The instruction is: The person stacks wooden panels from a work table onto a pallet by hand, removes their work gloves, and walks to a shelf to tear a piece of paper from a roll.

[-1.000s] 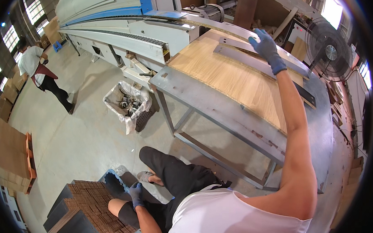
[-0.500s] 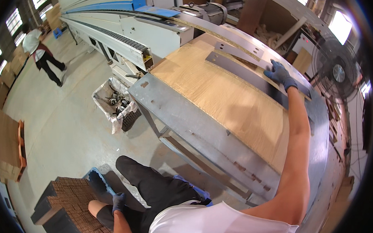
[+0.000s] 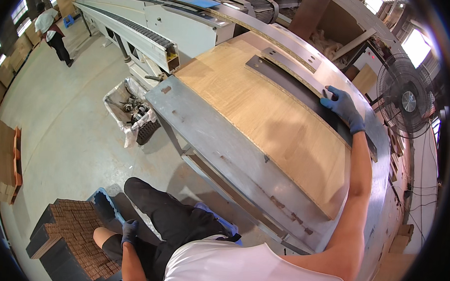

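My right hand (image 3: 343, 109), in a blue-grey glove, reaches over the table and grips a narrow grey panel strip (image 3: 293, 68), thumb on its near side and fingers over its far side. This strip, its raw brown edge showing, lies along or just over a darker strip (image 3: 275, 78) with holes at its end. Both are above a wide wood-grain board (image 3: 252, 96). Down by my knee, my gloved left hand (image 3: 129, 232) is curled closed at the end of a blue-edged object (image 3: 112, 206). What its fingers hold is hidden.
A grey metal table (image 3: 210, 140) carries the board. Another long strip (image 3: 270, 32) lies along its far side. Left of it are a roller machine (image 3: 148, 49) and a lined basket of scraps (image 3: 128, 106). Stacked dark-edged pieces (image 3: 75, 229) stand low left; a fan (image 3: 407, 101) stands right.
My right hand has drawn the grey strip nearer, over the darker one, closing the gap between them. My view has shifted slightly. The distant person has moved farther off.
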The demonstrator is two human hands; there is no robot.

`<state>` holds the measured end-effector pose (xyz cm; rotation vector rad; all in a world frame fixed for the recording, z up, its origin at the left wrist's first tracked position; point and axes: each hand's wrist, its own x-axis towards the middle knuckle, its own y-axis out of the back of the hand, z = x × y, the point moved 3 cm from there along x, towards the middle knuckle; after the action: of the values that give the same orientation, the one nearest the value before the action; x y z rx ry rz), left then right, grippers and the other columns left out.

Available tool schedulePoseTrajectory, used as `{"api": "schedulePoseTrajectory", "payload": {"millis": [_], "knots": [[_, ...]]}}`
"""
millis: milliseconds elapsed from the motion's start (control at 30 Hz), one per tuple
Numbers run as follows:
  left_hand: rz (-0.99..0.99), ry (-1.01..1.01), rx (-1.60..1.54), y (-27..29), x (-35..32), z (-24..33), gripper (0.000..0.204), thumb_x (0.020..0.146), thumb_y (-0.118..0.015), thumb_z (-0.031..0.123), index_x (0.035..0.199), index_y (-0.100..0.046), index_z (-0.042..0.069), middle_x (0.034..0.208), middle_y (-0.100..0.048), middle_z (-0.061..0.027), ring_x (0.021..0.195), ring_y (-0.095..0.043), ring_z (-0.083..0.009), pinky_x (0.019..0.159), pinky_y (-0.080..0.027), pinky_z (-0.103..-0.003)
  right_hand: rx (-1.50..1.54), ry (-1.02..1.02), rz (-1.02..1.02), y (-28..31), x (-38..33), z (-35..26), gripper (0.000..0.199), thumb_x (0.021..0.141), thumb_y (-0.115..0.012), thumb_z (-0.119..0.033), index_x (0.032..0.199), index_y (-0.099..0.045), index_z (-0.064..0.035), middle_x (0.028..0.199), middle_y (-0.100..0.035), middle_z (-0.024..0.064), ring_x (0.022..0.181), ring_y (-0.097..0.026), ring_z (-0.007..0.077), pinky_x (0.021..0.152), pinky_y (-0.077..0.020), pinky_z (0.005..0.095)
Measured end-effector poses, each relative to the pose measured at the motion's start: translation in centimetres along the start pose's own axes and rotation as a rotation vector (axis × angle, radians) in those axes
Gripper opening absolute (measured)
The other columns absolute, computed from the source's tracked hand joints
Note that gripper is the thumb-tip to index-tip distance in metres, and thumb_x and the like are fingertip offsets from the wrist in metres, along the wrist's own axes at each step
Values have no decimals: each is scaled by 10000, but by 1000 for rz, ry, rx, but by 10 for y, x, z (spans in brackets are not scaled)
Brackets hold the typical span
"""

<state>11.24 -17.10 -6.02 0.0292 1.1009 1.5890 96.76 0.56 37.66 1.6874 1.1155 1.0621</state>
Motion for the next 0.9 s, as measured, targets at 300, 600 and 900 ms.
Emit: {"api": "schedulePoseTrajectory", "payload": {"millis": [300, 600, 900], "knots": [[-67, -32, -53, -12, 3, 1, 345, 810, -683, 200, 1048, -684, -50, 987, -713, -161, 908, -676, -240, 817, -512, -334, -173, 206, -39, -4, -36, -32, 703, 706, -782, -383, 1286, -560, -53, 998, -630, 189, 961, -586, 351, 846, -473, 400], [-68, -46, -6, -24, 17, -8, 361, 803, -666, 228, 1050, -689, -34, 993, -711, -184, 948, -684, -284, 844, -514, -352, -55, 144, -86, -17, -40, -62, 702, 708, -720, -344, 1295, -534, -6, 919, -636, 198, 843, -619, 331, 778, -493, 384], [-29, -61, 14, -15, 0, 15, 374, 781, -674, 265, 1031, -702, -12, 974, -716, -175, 937, -690, -280, 833, -524, -352, -23, 108, -117, -23, -64, -122, 709, 681, -730, -376, 1272, -556, -25, 906, -660, 176, 842, -633, 322, 761, -502, 380]]}}
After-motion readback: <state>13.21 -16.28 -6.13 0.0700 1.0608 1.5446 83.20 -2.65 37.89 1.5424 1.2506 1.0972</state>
